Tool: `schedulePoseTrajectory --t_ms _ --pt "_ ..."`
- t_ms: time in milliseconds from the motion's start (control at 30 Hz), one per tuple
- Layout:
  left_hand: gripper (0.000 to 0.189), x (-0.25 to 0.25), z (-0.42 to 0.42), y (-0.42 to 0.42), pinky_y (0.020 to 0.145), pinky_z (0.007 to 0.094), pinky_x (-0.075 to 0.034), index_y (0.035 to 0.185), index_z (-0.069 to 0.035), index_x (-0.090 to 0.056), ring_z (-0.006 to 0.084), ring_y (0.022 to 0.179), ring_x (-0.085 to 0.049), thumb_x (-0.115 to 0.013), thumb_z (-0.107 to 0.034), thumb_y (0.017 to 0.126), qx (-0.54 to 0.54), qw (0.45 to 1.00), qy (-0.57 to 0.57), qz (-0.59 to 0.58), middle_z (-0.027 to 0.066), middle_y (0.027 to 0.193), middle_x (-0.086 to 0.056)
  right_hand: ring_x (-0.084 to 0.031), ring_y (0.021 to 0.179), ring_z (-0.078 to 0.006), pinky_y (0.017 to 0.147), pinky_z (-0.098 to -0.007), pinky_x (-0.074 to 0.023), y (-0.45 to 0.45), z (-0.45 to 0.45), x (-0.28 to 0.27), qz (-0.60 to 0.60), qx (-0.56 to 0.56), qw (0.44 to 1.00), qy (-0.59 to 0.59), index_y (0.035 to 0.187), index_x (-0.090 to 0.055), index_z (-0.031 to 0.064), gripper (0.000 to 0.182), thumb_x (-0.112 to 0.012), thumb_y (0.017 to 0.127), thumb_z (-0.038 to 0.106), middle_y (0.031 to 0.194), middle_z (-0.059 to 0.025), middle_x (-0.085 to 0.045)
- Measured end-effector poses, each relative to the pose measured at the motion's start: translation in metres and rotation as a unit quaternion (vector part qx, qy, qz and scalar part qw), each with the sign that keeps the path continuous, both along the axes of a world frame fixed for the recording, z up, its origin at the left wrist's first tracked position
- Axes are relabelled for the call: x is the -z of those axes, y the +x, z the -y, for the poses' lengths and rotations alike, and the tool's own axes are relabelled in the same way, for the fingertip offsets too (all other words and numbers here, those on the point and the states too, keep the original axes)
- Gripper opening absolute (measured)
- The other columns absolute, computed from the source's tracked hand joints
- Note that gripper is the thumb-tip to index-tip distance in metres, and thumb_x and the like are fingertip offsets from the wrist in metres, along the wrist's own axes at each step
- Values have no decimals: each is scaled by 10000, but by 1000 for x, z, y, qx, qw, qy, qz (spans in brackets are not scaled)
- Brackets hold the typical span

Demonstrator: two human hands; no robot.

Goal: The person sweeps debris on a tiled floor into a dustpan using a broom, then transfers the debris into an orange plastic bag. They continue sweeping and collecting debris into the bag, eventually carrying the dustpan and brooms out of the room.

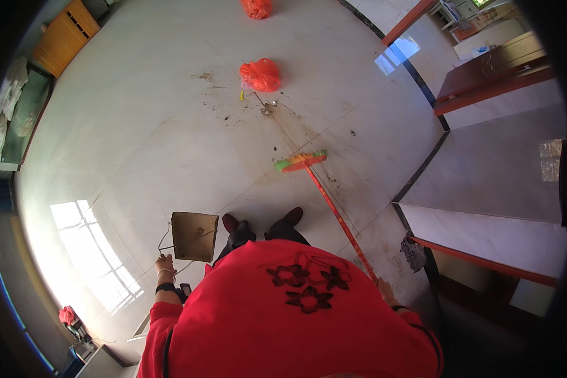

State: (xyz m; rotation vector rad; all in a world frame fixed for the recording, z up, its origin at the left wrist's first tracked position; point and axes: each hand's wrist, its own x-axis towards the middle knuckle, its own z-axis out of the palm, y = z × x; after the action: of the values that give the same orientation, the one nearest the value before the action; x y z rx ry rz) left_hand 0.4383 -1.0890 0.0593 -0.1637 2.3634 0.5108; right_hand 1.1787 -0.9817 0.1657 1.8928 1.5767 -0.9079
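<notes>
My right hand (pixel 386 292) grips the upper end of a broom's red handle (pixel 339 219), low on the right. The broom head (pixel 301 161), with green and orange bristles, meets the tiled floor ahead of my feet and looks slightly blurred. In my left hand (pixel 164 265) is the wire handle of a metal dustpan (pixel 193 236), held beside my left shoe. A little dirt (pixel 200 231) shows inside the pan. Beyond the bristles lies a patch of dirt and small litter (pixel 268 109), with a yellow scrap (pixel 242 95) near it.
Two red plastic bags, a nearer one (pixel 263 75) and a farther one (pixel 257 8), sit on the floor ahead. A wooden cabinet (pixel 67 37) stands far left, near a glass-sided case (pixel 24 118). On the right are doorways with red-brown frames and a grey cloth (pixel 413 254).
</notes>
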Motion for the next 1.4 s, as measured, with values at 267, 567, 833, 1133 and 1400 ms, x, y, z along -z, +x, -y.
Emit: schedulePoseTrajectory --t_ms 267,567,833,1133,1400 --pt "187 -32 -40 9 377 360 -449 746 -43 -485 203 519 -500 -578 -200 704 55 997 -31 -33 56 627 -519 -545 682 -400 593 -443 -453 84 169 -41 51 125 990 -38 778 -516 -37 429 -454 785 387 696 -242 -556" --pt "179 -94 -63 36 360 341 -439 735 -43 -471 183 480 -470 -549 -202 714 87 995 -3 -56 48 613 -497 -541 746 -395 621 -458 -432 80 4 23 -100 39 994 15 751 -517 -52 432 -420 802 366 694 -260 -546" --pt "197 -129 -98 81 373 326 -460 707 -57 -470 178 494 -475 -569 -227 704 100 991 36 -80 38 618 -490 -547 737 -384 647 -442 -440 -6 -192 49 -74 -55 984 152 828 -501 -15 353 -476 789 336 759 -224 -567" --pt "193 -135 -101 110 350 312 -441 666 -51 -457 162 469 -448 -558 -215 688 47 992 59 -101 39 599 -475 -545 699 -385 605 -453 -432 167 -76 -9 38 37 995 90 810 -488 6 341 -429 803 343 734 -232 -557" --pt "218 -98 -76 99 330 298 -412 721 -55 -456 176 451 -445 -569 -241 720 -14 993 57 -100 46 605 -479 -494 366 -303 335 -397 -375 134 -121 94 -127 317 939 33 558 -455 -22 484 -345 818 371 446 -162 -475"
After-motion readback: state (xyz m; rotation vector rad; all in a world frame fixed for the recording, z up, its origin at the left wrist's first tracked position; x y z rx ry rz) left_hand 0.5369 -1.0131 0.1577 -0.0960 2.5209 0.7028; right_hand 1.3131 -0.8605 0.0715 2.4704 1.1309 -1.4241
